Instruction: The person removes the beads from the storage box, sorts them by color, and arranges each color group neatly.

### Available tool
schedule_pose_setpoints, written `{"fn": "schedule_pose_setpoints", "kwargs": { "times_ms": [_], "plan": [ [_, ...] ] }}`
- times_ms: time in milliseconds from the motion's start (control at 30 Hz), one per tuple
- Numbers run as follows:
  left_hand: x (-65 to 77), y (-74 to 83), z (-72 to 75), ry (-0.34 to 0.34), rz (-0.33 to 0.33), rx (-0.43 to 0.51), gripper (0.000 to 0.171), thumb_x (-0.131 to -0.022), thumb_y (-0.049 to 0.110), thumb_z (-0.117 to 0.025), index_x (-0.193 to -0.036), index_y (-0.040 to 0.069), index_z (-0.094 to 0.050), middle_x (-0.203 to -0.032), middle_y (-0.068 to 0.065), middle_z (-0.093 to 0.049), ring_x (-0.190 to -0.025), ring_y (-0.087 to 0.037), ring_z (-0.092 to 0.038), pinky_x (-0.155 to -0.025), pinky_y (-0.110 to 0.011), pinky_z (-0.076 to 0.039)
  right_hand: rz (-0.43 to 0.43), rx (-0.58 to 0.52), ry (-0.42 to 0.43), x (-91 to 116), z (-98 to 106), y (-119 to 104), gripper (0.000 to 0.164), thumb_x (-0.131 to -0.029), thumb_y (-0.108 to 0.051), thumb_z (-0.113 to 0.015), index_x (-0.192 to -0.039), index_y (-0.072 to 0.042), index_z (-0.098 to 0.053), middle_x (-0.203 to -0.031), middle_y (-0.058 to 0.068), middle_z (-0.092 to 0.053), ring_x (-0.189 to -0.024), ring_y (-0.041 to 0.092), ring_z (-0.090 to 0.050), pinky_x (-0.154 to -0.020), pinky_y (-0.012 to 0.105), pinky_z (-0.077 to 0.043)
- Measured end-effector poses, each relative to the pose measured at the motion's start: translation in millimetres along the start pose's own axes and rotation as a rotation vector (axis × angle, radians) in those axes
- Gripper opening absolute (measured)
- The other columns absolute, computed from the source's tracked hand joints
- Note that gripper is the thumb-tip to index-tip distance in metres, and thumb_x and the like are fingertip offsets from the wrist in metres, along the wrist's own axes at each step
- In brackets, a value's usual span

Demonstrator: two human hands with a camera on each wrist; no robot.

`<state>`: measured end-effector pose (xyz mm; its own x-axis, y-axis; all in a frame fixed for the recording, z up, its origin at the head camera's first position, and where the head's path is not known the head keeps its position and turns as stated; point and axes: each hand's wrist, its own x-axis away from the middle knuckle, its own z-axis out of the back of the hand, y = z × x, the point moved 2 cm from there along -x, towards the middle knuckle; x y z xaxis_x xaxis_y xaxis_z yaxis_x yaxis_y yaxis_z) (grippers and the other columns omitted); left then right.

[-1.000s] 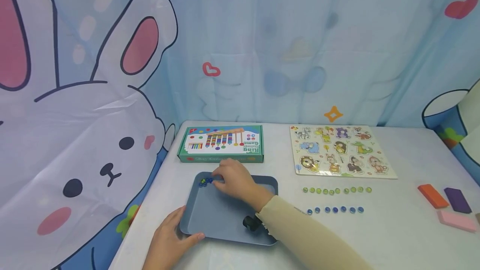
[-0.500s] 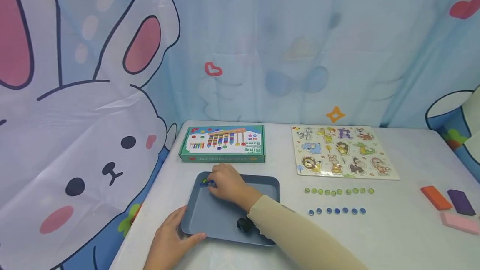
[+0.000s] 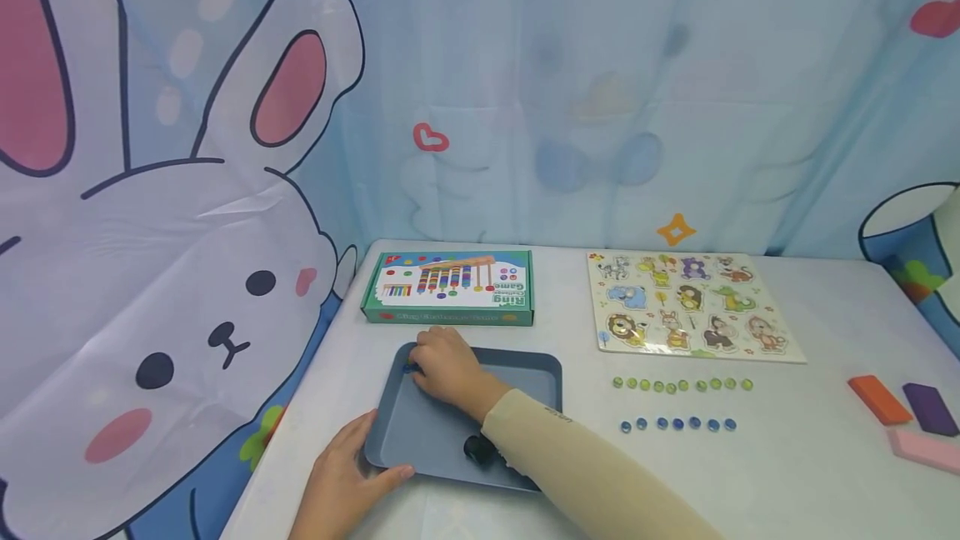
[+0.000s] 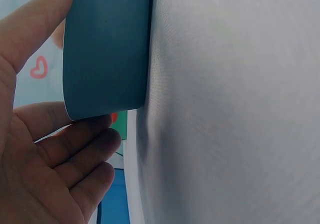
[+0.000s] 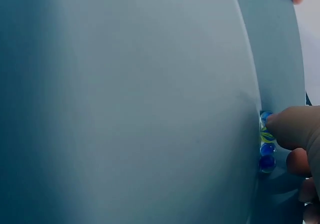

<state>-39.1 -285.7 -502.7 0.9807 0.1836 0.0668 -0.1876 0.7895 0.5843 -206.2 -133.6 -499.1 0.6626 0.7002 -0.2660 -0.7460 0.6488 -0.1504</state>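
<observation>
A blue-grey tray [image 3: 442, 440] lies on the white table. My left hand [image 3: 341, 473] holds its near left corner, thumb at the front rim and fingers against the left wall. In the left wrist view, the tray's outer wall [image 4: 107, 53] stands between thumb and fingers. My right hand [image 3: 447, 369] reaches into the tray's far left corner and covers most of the glass marbles there. The right wrist view shows blue marbles [image 5: 267, 163] and a yellow-green one [image 5: 266, 135] in a row along the wall. The right thumb [image 5: 292, 126] touches the upper ones; a fingertip lies just below it.
Right of the tray lie a row of green marbles [image 3: 671, 387] and a row of blue marbles [image 3: 678, 423]. Behind stand a green game box [image 3: 450, 288] and an animal puzzle board [image 3: 690, 302]. Orange [image 3: 879, 399], purple [image 3: 931, 408] and pink blocks [image 3: 924, 448] lie far right.
My right hand has moved left and slightly forward, over the marbles in the tray's far left corner. My left hand keeps its place at the tray. The head view has shifted slightly.
</observation>
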Motion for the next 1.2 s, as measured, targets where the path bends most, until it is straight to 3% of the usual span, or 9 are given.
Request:
{"fn": "schedule_pose_setpoints", "kwargs": {
  "times_ms": [433,633,767,967,1200],
  "plan": [
    [-0.2,-0.5,-1.1,-0.003,0.003,-0.013,0.119,-0.066,0.081,-0.08,-0.155,0.007,-0.051,-0.152,-0.016,-0.058,-0.14,-0.04,-0.056,-0.11,-0.06,-0.052,0.01,0.077,0.02,2,-2,-3,0.013,-0.091,-0.037,-0.082,-0.093,-0.025,-0.083,-0.089,-0.011,-0.069,-0.08,0.01,-0.053,-0.069,0.025,-0.04],
    [1.3,1.2,0.7,-0.009,-0.002,-0.012,0.118,-0.067,0.079,-0.081,-0.154,0.005,-0.051,-0.152,-0.019,-0.057,-0.14,-0.042,-0.056,-0.11,-0.061,-0.052,-0.004,0.035,0.026,5,4,-2,0.012,-0.09,-0.036,-0.081,-0.095,-0.025,-0.084,-0.091,-0.011,-0.073,-0.082,0.01,-0.058,-0.071,0.025,-0.045],
    [1.9,2.0,1.8,-0.007,0.0,-0.009,0.117,-0.068,0.078,-0.082,-0.155,0.006,-0.051,-0.153,-0.017,-0.057,-0.14,-0.04,-0.056,-0.11,-0.06,-0.052,-0.016,-0.03,0.068,7,17,-1,0.013,-0.089,-0.035,-0.081,-0.098,-0.025,-0.085,-0.089,-0.011,-0.073,-0.08,0.009,-0.058,-0.072,0.026,-0.048],
    [1.7,2.8,2.1,-0.004,-0.009,-0.012,0.118,-0.068,0.08,-0.08,-0.154,0.005,-0.051,-0.152,-0.018,-0.057,-0.14,-0.042,-0.056,-0.11,-0.062,-0.051,-0.039,-0.117,0.138,16,44,6,0.011,-0.089,-0.034,-0.082,-0.096,-0.026,-0.084,-0.081,-0.012,-0.065,-0.076,0.007,-0.049,-0.067,0.022,-0.036],
    [1.2,3.5,1.4,-0.014,0.013,-0.028,0.121,-0.066,0.082,-0.08,-0.155,0.005,-0.051,-0.152,-0.017,-0.058,-0.139,-0.041,-0.057,-0.11,-0.061,-0.052,-0.062,-0.15,0.207,38,73,21,0.009,-0.089,-0.034,-0.083,-0.096,-0.027,-0.084,-0.077,-0.014,-0.059,-0.076,0.006,-0.046,-0.068,0.023,-0.035]
  ]
}}
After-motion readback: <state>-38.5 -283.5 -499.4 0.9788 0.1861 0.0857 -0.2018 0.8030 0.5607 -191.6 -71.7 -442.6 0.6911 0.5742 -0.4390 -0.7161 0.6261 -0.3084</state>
